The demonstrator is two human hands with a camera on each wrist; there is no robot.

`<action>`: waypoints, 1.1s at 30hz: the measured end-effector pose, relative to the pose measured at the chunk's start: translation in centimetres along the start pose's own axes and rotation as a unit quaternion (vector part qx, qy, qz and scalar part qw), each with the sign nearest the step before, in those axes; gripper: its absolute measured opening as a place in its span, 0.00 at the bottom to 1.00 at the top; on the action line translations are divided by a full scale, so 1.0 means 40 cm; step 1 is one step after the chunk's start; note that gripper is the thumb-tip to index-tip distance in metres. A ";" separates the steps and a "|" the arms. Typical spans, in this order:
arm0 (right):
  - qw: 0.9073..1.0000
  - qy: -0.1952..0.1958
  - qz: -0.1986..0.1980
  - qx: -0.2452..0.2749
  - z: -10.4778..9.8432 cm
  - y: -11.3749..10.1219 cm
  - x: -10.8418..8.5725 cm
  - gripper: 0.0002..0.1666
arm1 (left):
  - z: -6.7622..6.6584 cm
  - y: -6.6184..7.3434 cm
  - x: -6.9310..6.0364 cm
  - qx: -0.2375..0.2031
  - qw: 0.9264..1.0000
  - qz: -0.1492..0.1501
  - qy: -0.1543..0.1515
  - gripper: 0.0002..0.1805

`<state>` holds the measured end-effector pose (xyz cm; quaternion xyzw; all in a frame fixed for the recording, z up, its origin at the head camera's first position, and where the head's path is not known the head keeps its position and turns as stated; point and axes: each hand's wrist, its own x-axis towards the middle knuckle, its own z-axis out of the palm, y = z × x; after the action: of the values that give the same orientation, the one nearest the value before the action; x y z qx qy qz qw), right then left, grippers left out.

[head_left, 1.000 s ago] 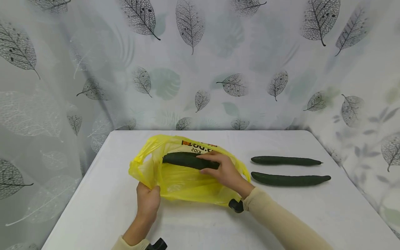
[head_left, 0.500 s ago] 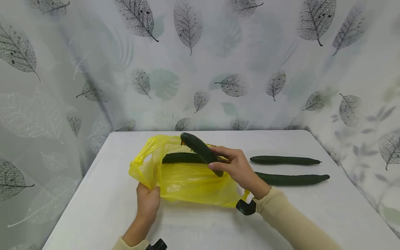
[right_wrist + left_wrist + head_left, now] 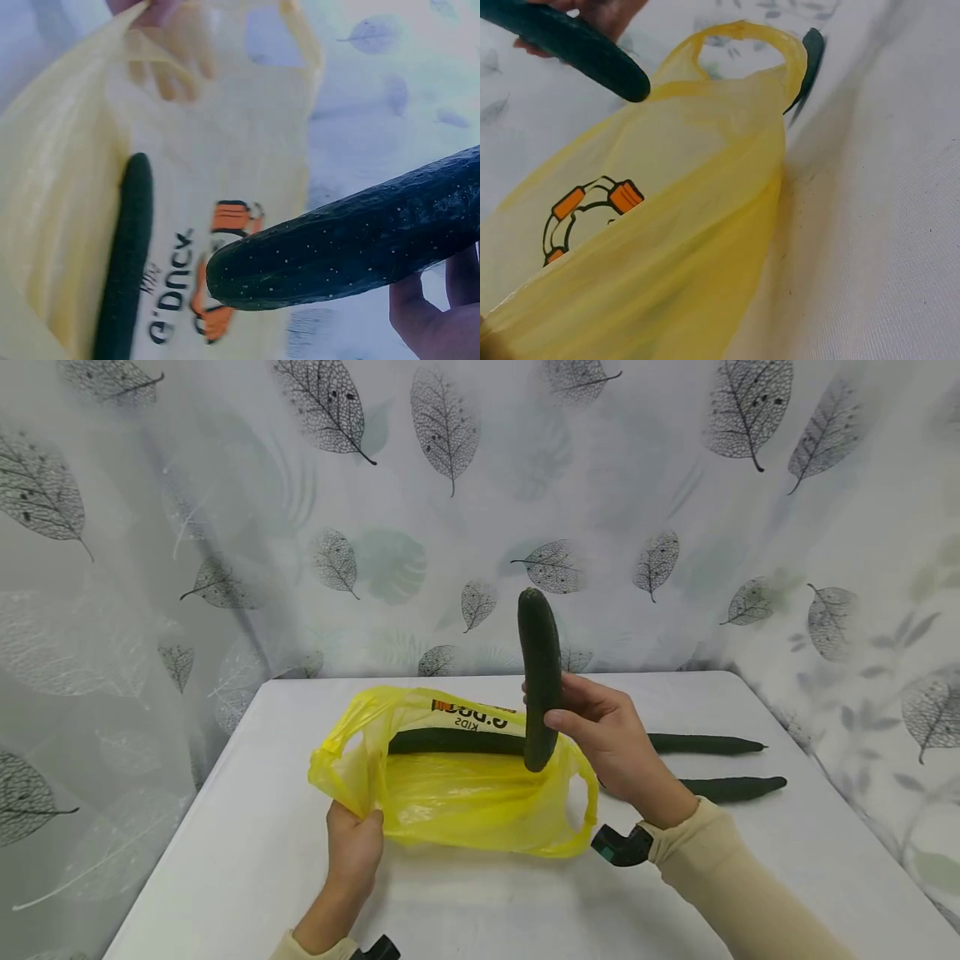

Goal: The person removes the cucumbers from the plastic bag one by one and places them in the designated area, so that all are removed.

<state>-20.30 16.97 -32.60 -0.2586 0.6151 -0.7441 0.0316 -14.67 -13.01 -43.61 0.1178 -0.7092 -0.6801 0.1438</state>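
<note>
My right hand (image 3: pixel 607 735) grips a dark green cucumber (image 3: pixel 540 668) near its lower part and holds it nearly upright above the right end of a yellow plastic bag (image 3: pixel 472 810). The bag lies on the table with its mouth spread open. Inside it rests another cucumber (image 3: pixel 127 247), lying lengthwise beside the printed panel. My left hand (image 3: pixel 355 843) pinches the bag's near left edge, thumb on top; in the right wrist view its fingers show dimly through the plastic.
Two more cucumbers lie on the white table (image 3: pixel 240 827) at the right, a far one (image 3: pixel 705 744) and a near one (image 3: pixel 735 789), both partly behind my right hand. A leaf-patterned curtain (image 3: pixel 450 527) hangs behind and beside the table.
My right hand has lifted one cucumber out of the bag, moving up and to the right, and turned it from lying flat to nearly upright. The left hand has stayed on the bag.
</note>
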 end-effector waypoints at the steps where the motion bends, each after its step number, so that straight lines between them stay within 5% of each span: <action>1: 1.000 -0.004 -0.008 0.005 -0.003 -0.009 0.000 0.30 | 0.000 0.000 0.000 0.000 1.000 -0.001 0.000 0.27; 13: 0.996 -0.017 -0.070 -0.050 -0.042 -0.068 -0.020 0.32 | -0.003 -0.003 -0.003 -0.001 1.000 -0.009 -0.010 0.27; 23: 0.983 0.006 -0.058 -0.174 -0.099 -0.050 -0.050 0.31 | -0.005 -0.008 -0.003 0.005 1.000 -0.014 -0.017 0.28; 33: 0.971 0.040 -0.041 -0.232 -0.198 0.001 -0.078 0.31 | -0.005 -0.007 -0.001 0.005 1.000 -0.005 -0.010 0.26</action>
<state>-20.96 25.23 -34.59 -0.2535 0.7606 -0.5917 -0.0842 -14.56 -13.17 -43.88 0.1153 -0.7134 -0.6784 0.1325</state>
